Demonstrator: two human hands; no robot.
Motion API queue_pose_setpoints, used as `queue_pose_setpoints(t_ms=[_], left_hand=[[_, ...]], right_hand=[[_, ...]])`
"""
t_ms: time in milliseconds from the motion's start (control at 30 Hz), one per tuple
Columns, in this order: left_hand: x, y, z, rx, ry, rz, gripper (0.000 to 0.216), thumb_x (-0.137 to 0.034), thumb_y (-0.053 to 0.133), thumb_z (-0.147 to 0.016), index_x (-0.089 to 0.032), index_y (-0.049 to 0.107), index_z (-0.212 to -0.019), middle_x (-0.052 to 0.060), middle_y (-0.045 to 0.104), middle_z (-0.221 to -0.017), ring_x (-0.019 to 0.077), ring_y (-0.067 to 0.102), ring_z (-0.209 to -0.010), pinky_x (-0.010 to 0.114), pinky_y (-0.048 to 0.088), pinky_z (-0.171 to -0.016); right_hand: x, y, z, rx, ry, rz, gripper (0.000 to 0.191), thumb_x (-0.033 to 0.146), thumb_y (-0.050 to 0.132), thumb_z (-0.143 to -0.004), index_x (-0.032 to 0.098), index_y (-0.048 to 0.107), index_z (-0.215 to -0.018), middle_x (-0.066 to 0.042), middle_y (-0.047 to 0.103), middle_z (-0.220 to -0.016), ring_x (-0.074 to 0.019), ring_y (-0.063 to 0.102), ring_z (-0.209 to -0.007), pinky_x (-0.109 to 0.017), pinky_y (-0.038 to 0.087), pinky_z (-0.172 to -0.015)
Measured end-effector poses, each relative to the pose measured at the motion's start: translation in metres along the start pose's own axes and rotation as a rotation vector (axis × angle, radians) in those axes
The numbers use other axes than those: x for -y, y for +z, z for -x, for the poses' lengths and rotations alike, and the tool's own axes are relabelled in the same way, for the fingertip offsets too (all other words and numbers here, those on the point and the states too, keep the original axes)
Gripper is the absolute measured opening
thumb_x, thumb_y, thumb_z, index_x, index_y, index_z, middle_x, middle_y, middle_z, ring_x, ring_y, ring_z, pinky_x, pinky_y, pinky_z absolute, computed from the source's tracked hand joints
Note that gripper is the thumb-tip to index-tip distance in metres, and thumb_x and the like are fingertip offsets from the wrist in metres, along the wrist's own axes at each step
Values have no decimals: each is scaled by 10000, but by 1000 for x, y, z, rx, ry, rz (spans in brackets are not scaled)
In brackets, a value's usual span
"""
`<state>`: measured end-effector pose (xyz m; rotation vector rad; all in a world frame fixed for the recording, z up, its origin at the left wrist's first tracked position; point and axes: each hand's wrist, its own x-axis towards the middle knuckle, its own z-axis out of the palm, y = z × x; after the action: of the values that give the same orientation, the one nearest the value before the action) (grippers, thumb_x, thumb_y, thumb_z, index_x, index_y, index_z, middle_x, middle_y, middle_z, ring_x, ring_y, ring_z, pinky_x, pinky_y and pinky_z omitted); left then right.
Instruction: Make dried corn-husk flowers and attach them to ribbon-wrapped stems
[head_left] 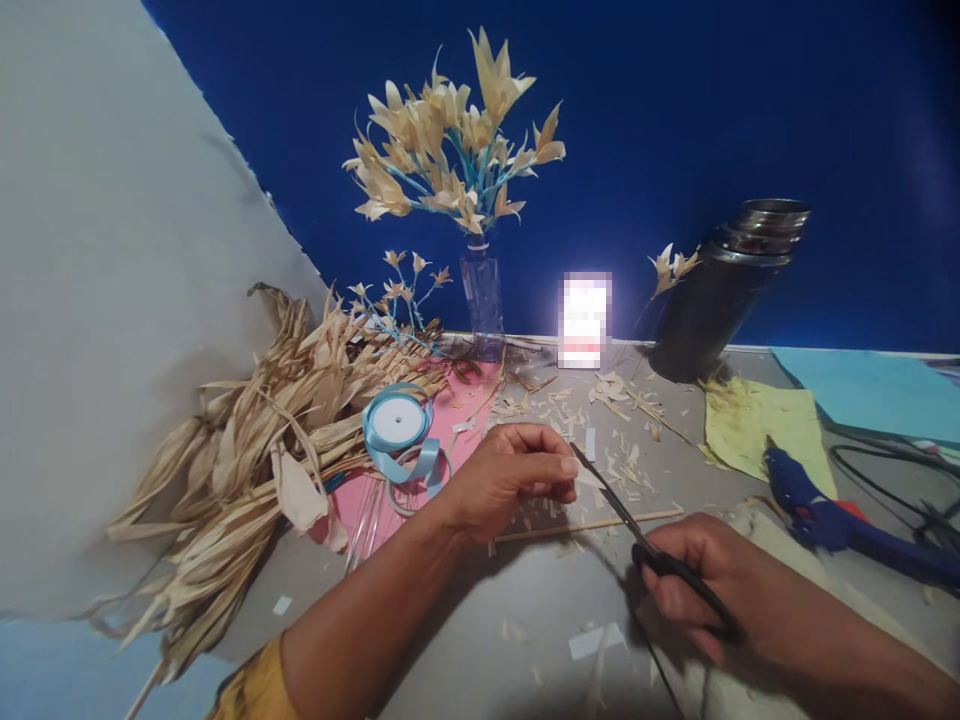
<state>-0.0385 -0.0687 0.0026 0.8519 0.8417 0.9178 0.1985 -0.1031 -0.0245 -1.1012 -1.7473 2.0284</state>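
My left hand (517, 475) is closed in a pinch on a small pale piece of corn husk (591, 477), most of it hidden by the fingers. In my right hand (701, 580) is a pair of black-handled scissors (611, 498), with fingers wrapped around the handles. The blade tips point up and left, right beside the left fingertips and the husk piece. Whether the blades touch the husk I cannot tell. Beneath both hands, husk scraps and a thin stick (600, 525) lie on the grey table (465, 620).
Dried corn husks (247, 450) are heaped at left, beside a blue ribbon spool (397, 420) on pink paper (480, 385). Husk flowers (457, 140) stand in a clear bottle (482, 300). A dark flask (720, 290), yellow paper (772, 425) and a blue glue gun (832, 525) are at right.
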Motion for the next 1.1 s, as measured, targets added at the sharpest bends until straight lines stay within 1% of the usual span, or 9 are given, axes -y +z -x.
queue_pose_setpoints(t_ms=[133, 233, 367, 467, 533, 633, 833, 933, 1100], left_hand=[[4, 4, 0, -21, -24, 33, 286, -289, 895, -601, -132, 664, -665, -14, 601, -590, 110, 608, -566, 258, 476, -635], [11, 9, -1, -72, -64, 94, 317, -303, 911, -591, -136, 658, -685, -10, 614, -606, 99, 602, -558, 233, 472, -606], [25, 18, -1, -118, -109, 199, 342, -304, 924, -581, -138, 658, -715, -19, 615, -627, 80, 579, -542, 209, 468, -565], [35, 25, 0, -128, -127, 214, 347, -309, 927, -579, -133, 661, -715, -15, 618, -632, 76, 566, -532, 200, 451, -534], [41, 29, 1, -126, -142, 205, 341, -308, 924, -587, -131, 663, -718, -13, 618, -629, 75, 560, -529, 199, 443, -524], [49, 34, 2, -106, -148, 170, 325, -316, 909, -615, -130, 667, -728, -15, 606, -609, 76, 551, -521, 202, 437, -521], [56, 35, 3, -14, -111, 79, 345, -353, 898, -643, -138, 657, -764, -1, 629, -611, 95, 553, -516, 240, 461, -551], [57, 34, 3, 62, -112, 85, 383, -392, 908, -640, -133, 647, -747, 3, 623, -597, 96, 555, -524, 234, 445, -561], [57, 34, 2, 144, -186, 223, 431, -417, 928, -616, -129, 633, -744, -5, 605, -606, 84, 541, -521, 226, 410, -567]], right_hand=[[-3, 0, -4, -91, 45, -70, 620, 768, 694, -724, 193, 514, -578, 39, 450, -449, -79, 341, -436, -248, 214, -446], [1, 1, -8, -290, 21, -128, 517, 639, 793, -700, 181, 565, -631, 29, 513, -512, -91, 402, -484, -235, 281, -469], [8, 4, -10, -575, -62, -244, 441, 497, 878, -640, 185, 644, -844, -7, 637, -718, -149, 555, -630, -262, 448, -577], [11, 7, -9, -669, -117, -284, 458, 463, 874, -642, 195, 646, -936, -43, 687, -850, -182, 603, -708, -295, 493, -618], [13, 8, -9, -700, -129, -233, 454, 461, 870, -632, 195, 649, -925, -28, 670, -779, -174, 583, -669, -288, 471, -593], [17, 9, -7, -717, -121, -178, 441, 463, 866, -607, 197, 641, -876, 13, 601, -647, -156, 534, -596, -277, 431, -552], [18, 12, -6, -683, -100, -165, 370, 383, 864, -603, 192, 636, -824, -2, 637, -683, -155, 553, -615, -271, 445, -565], [13, 12, -7, -614, -100, -233, 383, 387, 884, -605, 193, 635, -824, 7, 621, -656, -145, 534, -583, -260, 415, -527], [7, 8, -10, -421, -178, -507, 377, 430, 872, -632, 185, 623, -776, 19, 572, -642, -139, 532, -585, -263, 410, -547]])
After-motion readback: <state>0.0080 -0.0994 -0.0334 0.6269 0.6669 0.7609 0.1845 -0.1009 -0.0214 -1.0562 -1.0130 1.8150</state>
